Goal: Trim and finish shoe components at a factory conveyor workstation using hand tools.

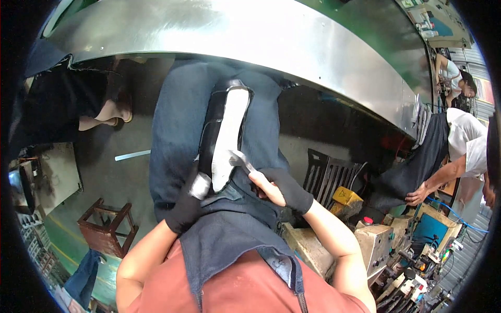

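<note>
A black shoe (207, 133) lies sole up along my lap, its pale white underside (233, 115) facing me. My left hand (189, 204), in a black fingerless glove, is closed on the shoe's near end. A whitish wrapping (200, 186) shows at its fingers or thumb; which one I cannot tell. My right hand (279, 189), gloved the same way, is closed round a hammer (240, 160). The metal head is over the near part of the white underside; whether it touches is unclear. Most of the hammer's handle is hidden in my fist.
A shiny metal bench edge (209, 31) runs across beyond my knees. At left are a wooden stool (107, 227) and a pale strip (132, 155) on the floor. At right stand a machine with a red button (368, 221) and a co-worker (464, 141) bending over. Another person's legs show far left.
</note>
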Available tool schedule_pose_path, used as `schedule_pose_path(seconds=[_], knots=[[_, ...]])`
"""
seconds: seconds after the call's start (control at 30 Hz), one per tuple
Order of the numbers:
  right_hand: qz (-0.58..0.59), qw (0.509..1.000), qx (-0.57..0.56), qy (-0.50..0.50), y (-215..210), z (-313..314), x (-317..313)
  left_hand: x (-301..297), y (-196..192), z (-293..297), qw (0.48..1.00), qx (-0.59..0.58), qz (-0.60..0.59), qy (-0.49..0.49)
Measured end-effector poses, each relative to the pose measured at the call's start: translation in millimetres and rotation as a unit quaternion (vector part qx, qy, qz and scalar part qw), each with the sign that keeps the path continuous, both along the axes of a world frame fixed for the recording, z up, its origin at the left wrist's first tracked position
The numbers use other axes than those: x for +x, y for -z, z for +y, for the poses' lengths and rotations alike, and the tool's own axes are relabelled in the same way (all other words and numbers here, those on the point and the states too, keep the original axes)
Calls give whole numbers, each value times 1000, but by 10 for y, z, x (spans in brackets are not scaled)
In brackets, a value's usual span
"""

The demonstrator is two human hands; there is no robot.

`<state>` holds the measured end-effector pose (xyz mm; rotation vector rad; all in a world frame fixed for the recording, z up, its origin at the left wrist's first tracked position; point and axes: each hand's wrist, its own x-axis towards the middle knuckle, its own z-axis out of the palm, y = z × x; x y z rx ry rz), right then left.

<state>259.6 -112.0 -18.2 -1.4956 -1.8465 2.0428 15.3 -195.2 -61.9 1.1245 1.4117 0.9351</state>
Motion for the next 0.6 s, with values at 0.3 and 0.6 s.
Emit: schedule_pose_path(seconds=[0.3,0.6], knots=[[-74,997,15,-28,-495,68,38,144,122,563,998,2,43,-41],[23,986,157,-56,-195,272,-348,-32,232,324,996,-86,17,34]])
